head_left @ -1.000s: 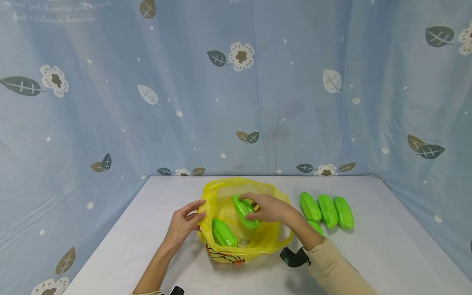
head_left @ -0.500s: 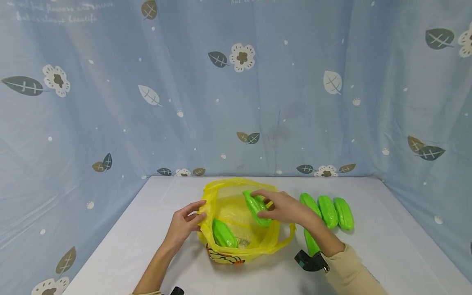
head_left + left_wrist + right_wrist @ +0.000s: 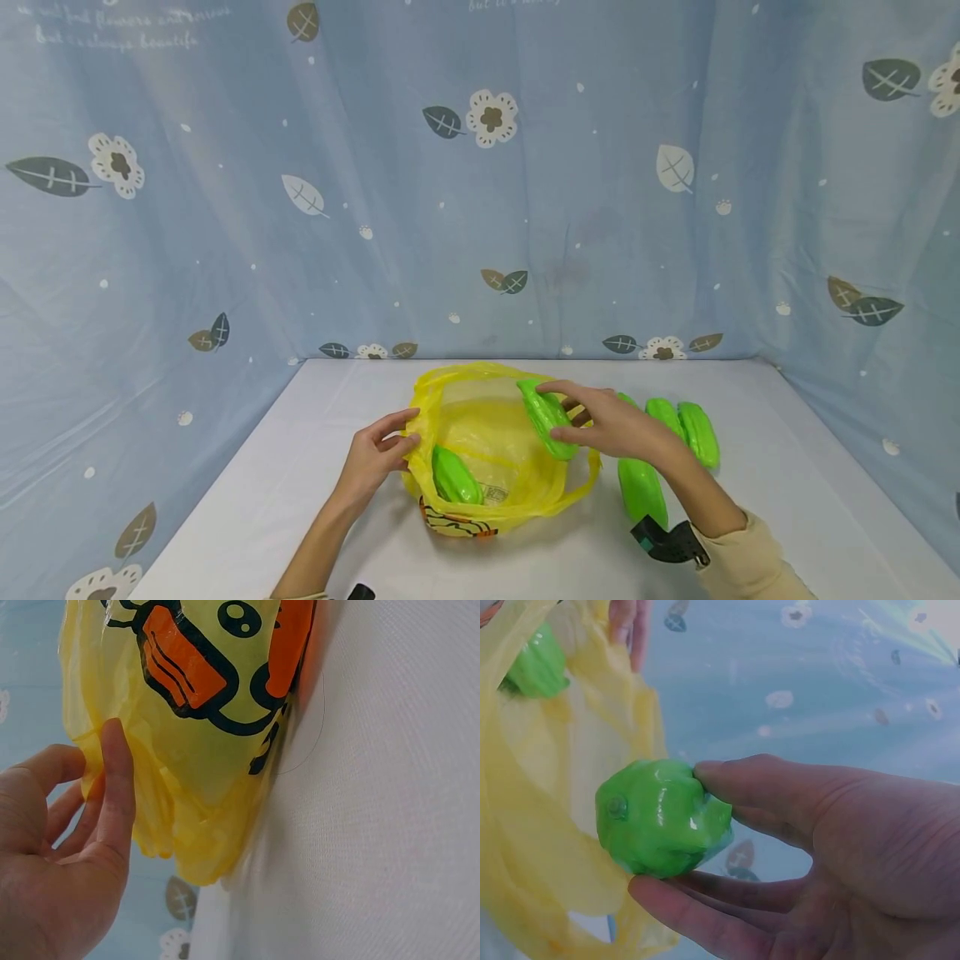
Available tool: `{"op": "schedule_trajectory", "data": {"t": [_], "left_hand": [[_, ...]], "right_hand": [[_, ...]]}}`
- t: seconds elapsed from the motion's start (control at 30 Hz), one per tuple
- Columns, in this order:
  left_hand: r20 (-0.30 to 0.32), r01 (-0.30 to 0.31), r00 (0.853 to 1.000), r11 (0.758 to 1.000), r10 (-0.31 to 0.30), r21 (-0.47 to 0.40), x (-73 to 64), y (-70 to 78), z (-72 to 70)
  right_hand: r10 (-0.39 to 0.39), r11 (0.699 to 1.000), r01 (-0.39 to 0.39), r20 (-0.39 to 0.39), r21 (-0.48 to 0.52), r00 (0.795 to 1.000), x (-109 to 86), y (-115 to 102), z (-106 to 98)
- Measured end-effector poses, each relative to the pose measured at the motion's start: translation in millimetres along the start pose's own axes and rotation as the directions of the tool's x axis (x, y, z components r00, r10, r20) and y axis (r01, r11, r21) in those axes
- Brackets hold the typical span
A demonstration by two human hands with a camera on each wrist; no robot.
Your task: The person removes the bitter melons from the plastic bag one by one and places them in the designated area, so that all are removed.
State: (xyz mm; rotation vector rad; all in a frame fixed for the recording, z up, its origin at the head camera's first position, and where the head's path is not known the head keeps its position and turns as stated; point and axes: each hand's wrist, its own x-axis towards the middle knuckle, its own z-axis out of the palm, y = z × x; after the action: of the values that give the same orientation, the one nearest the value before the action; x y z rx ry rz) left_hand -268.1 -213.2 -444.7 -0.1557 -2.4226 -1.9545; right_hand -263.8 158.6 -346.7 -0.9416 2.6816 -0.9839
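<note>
A yellow plastic bag [image 3: 517,515] with a printed cartoon stands with its mouth spread wide in the head view. My left hand [image 3: 381,446] pinches the left rim between thumb and fingers; in the left wrist view the bag film [image 3: 180,772] bunches at the fingertips. Near the right side of the opening, my right hand [image 3: 611,423] holds a bright green, ridged, oblong fruit [image 3: 546,421]. The right wrist view shows this fruit's round, lobed end [image 3: 656,817], gripped between thumb and fingers. Another such green fruit [image 3: 455,477] lies inside the bag at the left.
Several more green fruits [image 3: 699,435] lie on the white table [image 3: 780,500] to the right, partly hidden behind my right hand and forearm; one [image 3: 642,492] is nearer the front. A blue patterned curtain [image 3: 585,208] hangs behind and around the table.
My right hand has lifted the green fruit from the middle of the bag and moved it rightward towards the right rim. My left hand has stayed at the left rim.
</note>
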Motion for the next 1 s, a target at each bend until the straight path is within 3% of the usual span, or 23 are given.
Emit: {"op": "schedule_trajectory", "data": {"t": [0.73, 1.0], "left_hand": [[-0.007, 0.008, 1.0, 1.0, -0.008, 0.002, -1.7, 3.8, 0.4], [-0.009, 0.009, 1.0, 1.0, -0.009, 0.0, -1.3, 1.7, 0.4]], "right_hand": [[0.064, 0.998, -0.062, -0.057, 0.028, 0.996, -41.6, 29.8, -18.0], [0.146, 0.989, -0.147, -0.074, -0.007, 0.986, -65.5, 38.6, -23.0]]}}
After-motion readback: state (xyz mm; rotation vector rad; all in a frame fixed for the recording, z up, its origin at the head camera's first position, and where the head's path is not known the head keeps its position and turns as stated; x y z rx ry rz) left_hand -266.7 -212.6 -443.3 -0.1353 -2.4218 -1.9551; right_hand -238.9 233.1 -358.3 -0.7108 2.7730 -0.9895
